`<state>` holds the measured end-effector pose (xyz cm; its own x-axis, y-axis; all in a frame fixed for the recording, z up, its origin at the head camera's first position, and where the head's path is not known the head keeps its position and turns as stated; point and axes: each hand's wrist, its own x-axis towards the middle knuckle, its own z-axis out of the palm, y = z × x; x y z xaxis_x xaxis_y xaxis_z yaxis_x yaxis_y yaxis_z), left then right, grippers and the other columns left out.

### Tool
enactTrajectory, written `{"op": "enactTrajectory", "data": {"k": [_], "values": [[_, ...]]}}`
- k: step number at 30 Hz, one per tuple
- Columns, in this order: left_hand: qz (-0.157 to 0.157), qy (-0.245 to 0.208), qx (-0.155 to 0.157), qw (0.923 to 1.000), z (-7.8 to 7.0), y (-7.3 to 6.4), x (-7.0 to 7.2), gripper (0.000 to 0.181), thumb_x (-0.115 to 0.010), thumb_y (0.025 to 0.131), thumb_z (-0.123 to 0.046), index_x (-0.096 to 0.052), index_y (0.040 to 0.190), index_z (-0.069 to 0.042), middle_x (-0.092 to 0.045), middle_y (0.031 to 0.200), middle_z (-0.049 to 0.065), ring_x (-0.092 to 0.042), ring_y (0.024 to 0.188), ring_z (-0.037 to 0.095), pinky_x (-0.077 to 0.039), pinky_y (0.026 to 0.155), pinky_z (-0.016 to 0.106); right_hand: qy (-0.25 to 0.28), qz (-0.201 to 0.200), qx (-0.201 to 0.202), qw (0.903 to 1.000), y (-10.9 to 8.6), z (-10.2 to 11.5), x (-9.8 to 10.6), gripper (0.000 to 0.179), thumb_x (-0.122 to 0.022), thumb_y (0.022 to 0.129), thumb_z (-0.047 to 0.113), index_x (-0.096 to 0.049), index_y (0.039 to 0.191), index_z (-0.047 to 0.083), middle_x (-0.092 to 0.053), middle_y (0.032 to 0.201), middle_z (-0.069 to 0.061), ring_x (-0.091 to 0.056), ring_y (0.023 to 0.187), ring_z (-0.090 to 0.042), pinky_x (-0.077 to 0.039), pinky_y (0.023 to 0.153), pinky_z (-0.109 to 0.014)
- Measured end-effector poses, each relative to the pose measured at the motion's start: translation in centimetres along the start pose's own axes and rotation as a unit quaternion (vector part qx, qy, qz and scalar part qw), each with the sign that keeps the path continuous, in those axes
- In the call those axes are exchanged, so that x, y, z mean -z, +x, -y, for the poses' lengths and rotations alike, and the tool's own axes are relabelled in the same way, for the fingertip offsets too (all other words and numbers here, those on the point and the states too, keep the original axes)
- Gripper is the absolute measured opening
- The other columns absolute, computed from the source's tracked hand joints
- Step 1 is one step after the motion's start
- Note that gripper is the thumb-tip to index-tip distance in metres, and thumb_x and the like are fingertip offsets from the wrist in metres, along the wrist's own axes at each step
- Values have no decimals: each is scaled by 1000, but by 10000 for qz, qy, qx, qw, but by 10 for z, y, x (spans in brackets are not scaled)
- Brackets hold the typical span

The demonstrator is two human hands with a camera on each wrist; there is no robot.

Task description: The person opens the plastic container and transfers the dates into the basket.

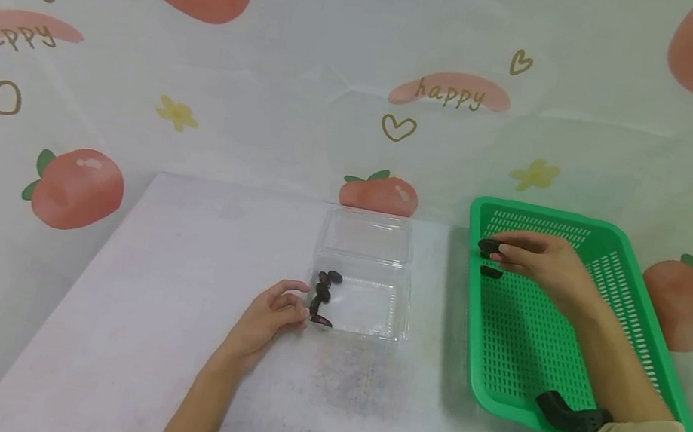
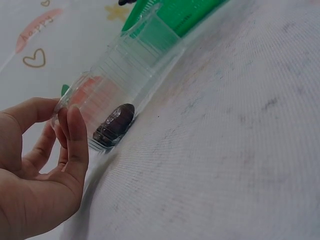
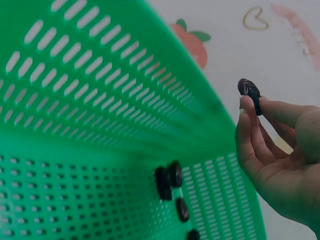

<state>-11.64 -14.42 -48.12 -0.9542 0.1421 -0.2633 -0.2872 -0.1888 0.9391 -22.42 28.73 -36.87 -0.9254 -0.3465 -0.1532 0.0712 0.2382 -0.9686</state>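
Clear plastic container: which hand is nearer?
Left. The left hand pinches the container at its left side; the right hand is away over the green basket, holding a dark oval piece.

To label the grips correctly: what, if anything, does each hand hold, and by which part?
The right hand pinches a dark piece by one end; the left hand pinches the clear box at its rim.

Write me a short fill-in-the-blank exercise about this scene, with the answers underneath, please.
1. The right hand pinches a dark oval piece near the ____ plastic basket.
2. In the head view, the left hand holds the clear plastic container at its ____ edge.
3. The container's lid stands ____, not shut.
4. The word printed on the backdrop is ____.

Missing words: green; left; open; happy.
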Motion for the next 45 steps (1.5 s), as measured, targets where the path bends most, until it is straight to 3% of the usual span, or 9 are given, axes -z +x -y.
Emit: {"op": "enactTrajectory", "data": {"k": [7, 20, 28, 40, 45], "values": [[49, -21, -12, 10000, 0, 0, 0, 46, -66, 90, 2, -51, 133, -1, -56, 88, 6, -61, 81, 21, -56, 81, 29, 149, -153, -129, 9997, 4, -19, 20, 43, -61, 99, 13, -50, 134, -10, -69, 111, 4, -69, 101, -10, -55, 90, -27], [45, -4, 25, 10000, 1, 1, 0, 46, -66, 90, 1, -51, 133, -1, -56, 89, 5, -61, 83, 21, -56, 83, 29, -741, -309, -994, 9918, 8, -47, 39, 56, -55, 103, 25, -40, 144, -9, -62, 106, 17, -64, 98, 5, -52, 96, -28], [30, -72, 4, 10000, 2, 0, 1, 45, -65, 91, 3, -50, 133, -1, -56, 89, 6, -61, 82, 21, -56, 82, 29, -578, -344, -1204, 9904, 11, -59, 46, 53, -57, 102, 19, -42, 142, -13, -67, 104, 11, -66, 96, 0, -54, 94, -30], [96, -139, -84, 9998, 3, 0, 2, 45, -64, 91, 3, -50, 134, 0, -56, 89, 6, -60, 82, 21, -56, 81, 29, -752, -331, -1365, 9872, 11, -70, 46, 49, -52, 104, 13, -40, 140, -17, -64, 113, -1, -67, 91, -1, -56, 90, -30], [97, -151, -75, 9998, 3, 0, 1, 45, -64, 92, 3, -50, 134, 0, -56, 89, 6, -60, 82, 20, -56, 81, 29, -783, -344, -1508, 9849, 12, -73, 48, 50, -52, 104, 13, -39, 139, -18, -66, 105, 4, -66, 89, 1, -56, 89, -28]]}}
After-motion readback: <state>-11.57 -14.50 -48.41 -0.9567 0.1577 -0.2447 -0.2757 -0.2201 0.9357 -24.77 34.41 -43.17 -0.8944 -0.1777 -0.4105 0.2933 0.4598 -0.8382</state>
